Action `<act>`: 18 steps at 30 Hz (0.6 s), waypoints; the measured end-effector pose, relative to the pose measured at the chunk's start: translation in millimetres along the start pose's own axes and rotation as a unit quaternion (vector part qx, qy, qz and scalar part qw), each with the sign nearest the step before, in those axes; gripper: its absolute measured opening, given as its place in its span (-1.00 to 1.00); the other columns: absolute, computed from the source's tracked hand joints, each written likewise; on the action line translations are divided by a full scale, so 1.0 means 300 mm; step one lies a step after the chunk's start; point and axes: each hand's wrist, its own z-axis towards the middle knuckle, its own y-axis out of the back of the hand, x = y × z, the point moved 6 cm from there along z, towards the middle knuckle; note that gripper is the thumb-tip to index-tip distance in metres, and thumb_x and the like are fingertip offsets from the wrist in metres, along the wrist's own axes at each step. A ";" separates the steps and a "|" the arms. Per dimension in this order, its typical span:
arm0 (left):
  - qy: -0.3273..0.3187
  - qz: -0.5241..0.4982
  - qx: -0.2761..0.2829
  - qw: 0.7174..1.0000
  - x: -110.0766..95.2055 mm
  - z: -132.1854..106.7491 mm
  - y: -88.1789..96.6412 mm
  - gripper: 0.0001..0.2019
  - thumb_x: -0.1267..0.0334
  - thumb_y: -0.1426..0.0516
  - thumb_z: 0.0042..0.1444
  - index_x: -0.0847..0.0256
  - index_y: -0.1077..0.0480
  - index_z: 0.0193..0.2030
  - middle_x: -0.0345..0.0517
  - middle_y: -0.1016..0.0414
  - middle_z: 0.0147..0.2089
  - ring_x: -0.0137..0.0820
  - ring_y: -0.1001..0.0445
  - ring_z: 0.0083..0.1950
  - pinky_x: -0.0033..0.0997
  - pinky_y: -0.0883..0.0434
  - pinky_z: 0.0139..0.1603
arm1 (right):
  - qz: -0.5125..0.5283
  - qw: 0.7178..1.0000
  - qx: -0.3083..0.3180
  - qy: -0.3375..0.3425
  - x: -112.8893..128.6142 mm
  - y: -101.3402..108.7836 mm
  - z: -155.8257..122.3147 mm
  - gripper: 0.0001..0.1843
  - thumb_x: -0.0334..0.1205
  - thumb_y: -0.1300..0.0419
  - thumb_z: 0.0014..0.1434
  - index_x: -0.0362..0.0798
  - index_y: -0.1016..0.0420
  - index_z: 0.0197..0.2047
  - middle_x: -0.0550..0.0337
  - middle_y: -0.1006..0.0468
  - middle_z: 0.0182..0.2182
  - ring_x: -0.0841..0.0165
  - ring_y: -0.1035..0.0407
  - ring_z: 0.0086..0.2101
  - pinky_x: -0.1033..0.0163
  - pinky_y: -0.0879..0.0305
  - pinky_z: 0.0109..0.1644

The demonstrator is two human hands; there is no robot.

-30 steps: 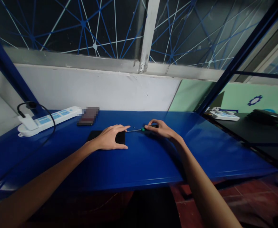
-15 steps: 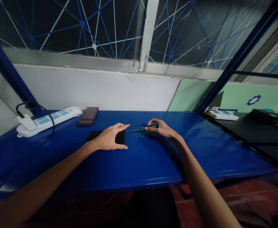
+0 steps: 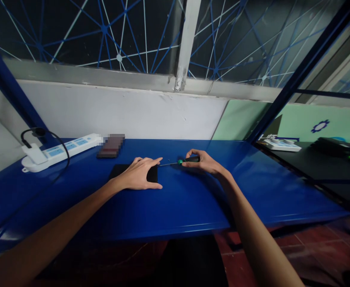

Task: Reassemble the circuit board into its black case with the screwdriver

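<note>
On the blue table lies a flat black box-shaped object [image 3: 152,174], its kind not clear. My left hand [image 3: 137,174] spans it, thumb along the near edge and fingers over the far edge, pressing it to the tabletop. A screwdriver [image 3: 189,160] with a green and black handle is pinched in my right hand [image 3: 204,162]. Its thin shaft runs left, nearly level, and the tip is at the right end of the black object, by my left fingertips. Whether the tip sits in a screw cannot be made out. A tiny dark piece [image 3: 168,160] lies just beyond the shaft.
A white power strip [image 3: 70,149] with a plugged-in black cable [image 3: 64,163] stands at the back left. Beside it lies a dark, pixelated flat item [image 3: 111,146]. Blue frame posts rise at both sides. Another white strip [image 3: 283,144] rests on the dark table at right.
Both hands stay in nearly the same place. The screwdriver's handle appears slightly turned between my right fingers; the black object stays put.
</note>
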 end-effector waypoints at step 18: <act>-0.005 -0.013 0.008 1.000 -0.005 -0.003 0.001 -0.10 -0.31 -0.13 -0.02 0.09 -0.02 0.38 0.02 -0.29 0.27 0.01 -0.22 0.26 -0.01 -0.11 0.19 | -0.028 1.000 -0.014 0.001 -0.003 0.002 0.006 -0.53 0.21 -0.28 -0.04 -0.06 -0.41 -0.35 0.35 -0.25 -0.65 0.52 -0.04 -0.63 0.32 0.08 -0.57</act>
